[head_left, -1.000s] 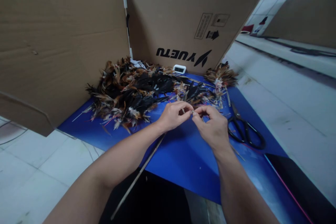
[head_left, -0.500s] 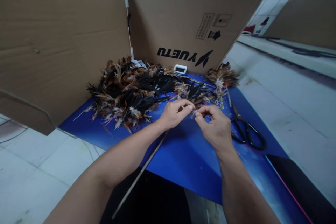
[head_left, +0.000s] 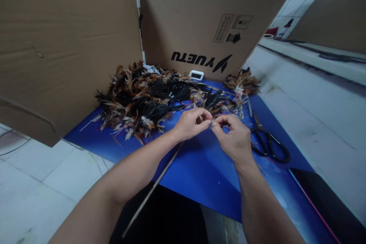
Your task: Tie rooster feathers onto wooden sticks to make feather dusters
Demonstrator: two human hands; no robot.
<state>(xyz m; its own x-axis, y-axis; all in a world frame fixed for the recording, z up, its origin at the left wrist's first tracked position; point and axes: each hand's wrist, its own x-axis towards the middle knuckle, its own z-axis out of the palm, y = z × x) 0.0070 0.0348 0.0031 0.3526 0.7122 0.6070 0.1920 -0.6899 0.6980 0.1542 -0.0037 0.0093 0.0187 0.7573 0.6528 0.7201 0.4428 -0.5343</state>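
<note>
My left hand (head_left: 193, 124) and my right hand (head_left: 233, 135) meet above the blue tabletop (head_left: 200, 167), thumb against forefinger on each. Between the fingertips is a small, pale, wispy feather (head_left: 212, 122), mostly covered by the fingers. A thin stick (head_left: 154, 187) slants from beneath my left wrist toward my lap; its upper end is hidden, and I cannot tell whether that hand holds it. Just beyond the hands lies a large heap of brown and black feathers (head_left: 134, 99). Black-handled scissors (head_left: 270, 143) rest to the right of my right hand.
Cardboard panels (head_left: 71, 38) stand upright at the left and back. A small white-framed display (head_left: 196, 75) sits against the back one. A feather bundle (head_left: 243, 82) lies at the back right corner, and a flat black object (head_left: 328, 202) at the near right edge.
My fingers have shifted only slightly, and a little less of the pale feather shows between them. The stick, scissors and feather heap stay where they were.
</note>
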